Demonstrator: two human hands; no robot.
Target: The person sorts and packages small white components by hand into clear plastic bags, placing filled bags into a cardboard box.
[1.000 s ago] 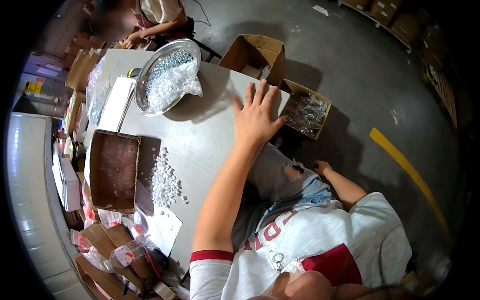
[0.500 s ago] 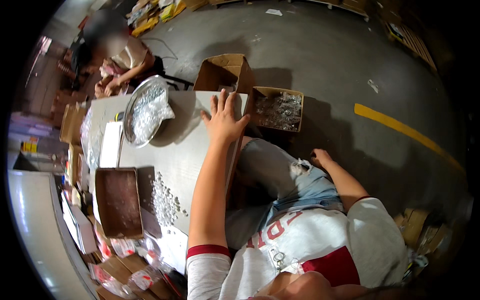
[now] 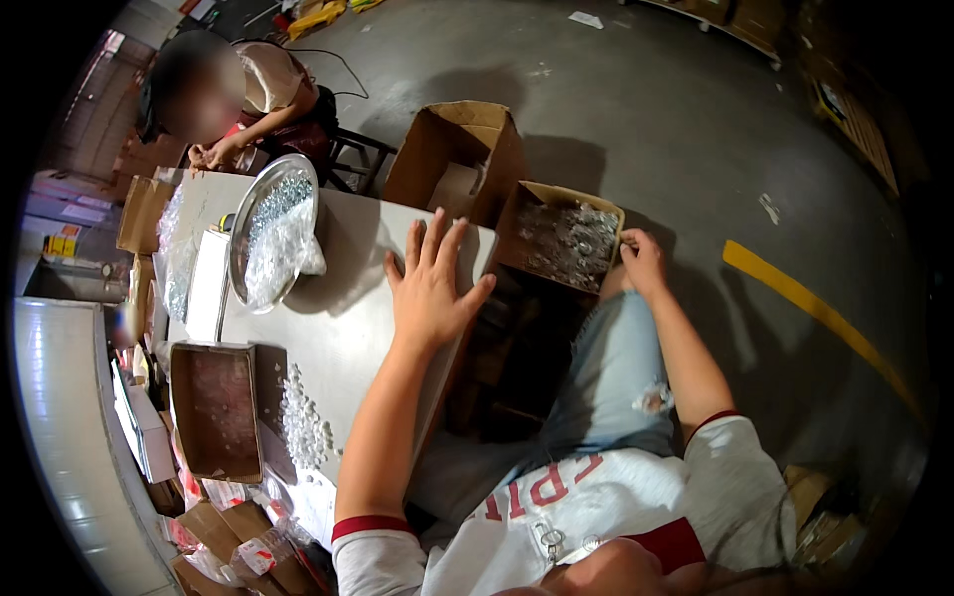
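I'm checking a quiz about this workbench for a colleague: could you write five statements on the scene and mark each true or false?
1. The left hand has its fingers spread over the table. True.
2. The round metal bowl holds a clear plastic bag. True.
3. The right hand is inside the bowl. False: it is at the rim of an open carton holding clear, shiny pieces.
4. Small white pieces lie in a loose pile on the table. True.
5. The bowl stands on the floor. False: it stands on the table.
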